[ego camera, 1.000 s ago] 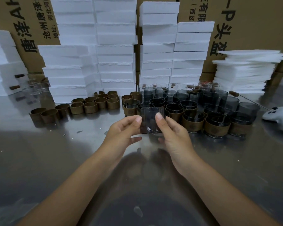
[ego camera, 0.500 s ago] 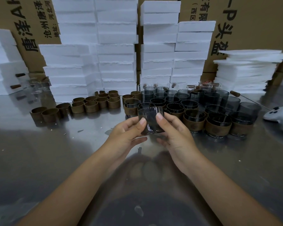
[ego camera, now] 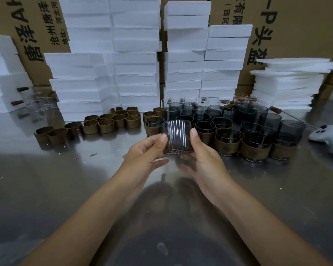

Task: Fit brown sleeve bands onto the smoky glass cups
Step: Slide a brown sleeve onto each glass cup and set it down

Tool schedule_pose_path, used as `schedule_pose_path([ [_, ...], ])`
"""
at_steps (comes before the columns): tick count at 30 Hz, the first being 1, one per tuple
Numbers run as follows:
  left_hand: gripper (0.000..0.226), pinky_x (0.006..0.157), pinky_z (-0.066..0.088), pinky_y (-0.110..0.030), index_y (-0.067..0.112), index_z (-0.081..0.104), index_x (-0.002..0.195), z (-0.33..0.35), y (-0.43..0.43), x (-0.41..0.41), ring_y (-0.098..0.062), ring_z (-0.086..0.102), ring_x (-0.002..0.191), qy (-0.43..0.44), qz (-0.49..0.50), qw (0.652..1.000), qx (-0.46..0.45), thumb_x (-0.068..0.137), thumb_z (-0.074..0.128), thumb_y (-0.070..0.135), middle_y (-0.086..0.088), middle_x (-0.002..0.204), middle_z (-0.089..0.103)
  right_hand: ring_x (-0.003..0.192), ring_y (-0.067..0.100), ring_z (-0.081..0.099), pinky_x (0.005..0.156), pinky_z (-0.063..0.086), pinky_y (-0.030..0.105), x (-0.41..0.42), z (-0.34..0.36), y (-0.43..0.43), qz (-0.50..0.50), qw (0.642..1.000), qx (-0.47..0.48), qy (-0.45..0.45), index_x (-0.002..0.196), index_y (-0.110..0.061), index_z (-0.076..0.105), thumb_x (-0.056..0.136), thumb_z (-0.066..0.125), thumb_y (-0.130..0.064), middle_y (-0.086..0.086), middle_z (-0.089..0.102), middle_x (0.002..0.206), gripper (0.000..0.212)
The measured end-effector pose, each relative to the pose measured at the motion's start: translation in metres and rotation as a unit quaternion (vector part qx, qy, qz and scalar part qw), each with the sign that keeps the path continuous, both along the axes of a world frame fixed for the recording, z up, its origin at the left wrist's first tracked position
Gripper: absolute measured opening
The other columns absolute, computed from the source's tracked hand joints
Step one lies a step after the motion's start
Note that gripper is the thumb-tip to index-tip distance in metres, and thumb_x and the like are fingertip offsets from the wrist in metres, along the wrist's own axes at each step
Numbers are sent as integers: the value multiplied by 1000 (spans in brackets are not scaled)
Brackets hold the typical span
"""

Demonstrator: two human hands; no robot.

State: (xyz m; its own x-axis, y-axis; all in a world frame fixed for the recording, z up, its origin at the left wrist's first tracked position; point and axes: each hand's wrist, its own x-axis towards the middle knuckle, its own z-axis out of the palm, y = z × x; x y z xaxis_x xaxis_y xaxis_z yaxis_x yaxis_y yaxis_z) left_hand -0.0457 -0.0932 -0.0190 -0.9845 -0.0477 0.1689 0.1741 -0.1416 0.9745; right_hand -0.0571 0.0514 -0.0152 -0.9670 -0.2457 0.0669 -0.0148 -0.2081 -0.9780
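I hold one bare smoky glass cup (ego camera: 177, 136) above the metal table, mouth tilted away from me and no band on it. My left hand (ego camera: 145, 153) grips its left side with the thumb on the wall. My right hand (ego camera: 202, 157) grips the right side, fingers under the base. Several loose brown sleeve bands (ego camera: 106, 124) lie in rows to the left. Behind and right of my hands stand several banded cups (ego camera: 256, 148), with bare smoky cups (ego camera: 248, 115) further back.
Stacks of white foam blocks (ego camera: 135, 60) and cardboard boxes (ego camera: 296, 27) wall off the back of the steel table (ego camera: 46, 179). A pile of thin foam sheets (ego camera: 288, 83) sits at back right. A white controller (ego camera: 329, 140) lies at the right edge. Clear glasses (ego camera: 40, 104) stand at back left.
The cup has tipped in my hands, from side-on to showing its round mouth rim, and risen slightly. Both hands kept their grip.
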Motion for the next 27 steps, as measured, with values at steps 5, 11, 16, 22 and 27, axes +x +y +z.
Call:
schedule_pose_path([
  [5, 56, 75, 52, -24, 17, 66, 110, 0, 4, 2, -16, 69, 97, 1, 22, 1000, -2, 64, 69, 47, -3, 101, 74, 88, 2, 69, 77, 52, 18, 3, 1, -1, -76, 996, -5, 52, 108, -27, 65, 63, 66, -52, -8, 74, 96, 51],
  [11, 62, 73, 51, -21, 15, 65, 114, 0, 6, 3, -14, 68, 99, -1, -12, 1000, -9, 62, 68, 50, -3, 105, 73, 89, 4, 68, 75, 50, 19, 3, 1, -1, -30, 998, -8, 62, 102, -25, 70, 62, 72, -43, -7, 74, 91, 44],
  [16, 55, 80, 52, -25, 17, 71, 105, -1, 2, 2, -14, 67, 97, -8, -39, 999, 5, 65, 65, 53, -6, 106, 73, 100, 14, 67, 90, 46, 34, 0, 2, 3, -2, 1000, -27, 10, 112, -24, 70, 58, 71, -49, 0, 73, 109, 59],
  [22, 47, 82, 55, -26, 21, 75, 100, 0, 0, 2, -16, 68, 95, -14, -74, 996, 45, 67, 64, 53, -6, 105, 73, 89, 13, 61, 93, 44, 36, -5, 3, 6, 12, 993, -97, -71, 112, -21, 70, 63, 70, -42, -1, 72, 98, 53],
  [27, 48, 71, 54, -22, 39, 65, 113, 1, 0, 2, -16, 70, 97, 13, -73, 997, 27, 71, 68, 61, -1, 111, 72, 94, 12, 64, 92, 46, 35, -4, 0, 4, 18, 998, -49, -41, 113, -28, 69, 85, 61, -46, -1, 72, 109, 35],
])
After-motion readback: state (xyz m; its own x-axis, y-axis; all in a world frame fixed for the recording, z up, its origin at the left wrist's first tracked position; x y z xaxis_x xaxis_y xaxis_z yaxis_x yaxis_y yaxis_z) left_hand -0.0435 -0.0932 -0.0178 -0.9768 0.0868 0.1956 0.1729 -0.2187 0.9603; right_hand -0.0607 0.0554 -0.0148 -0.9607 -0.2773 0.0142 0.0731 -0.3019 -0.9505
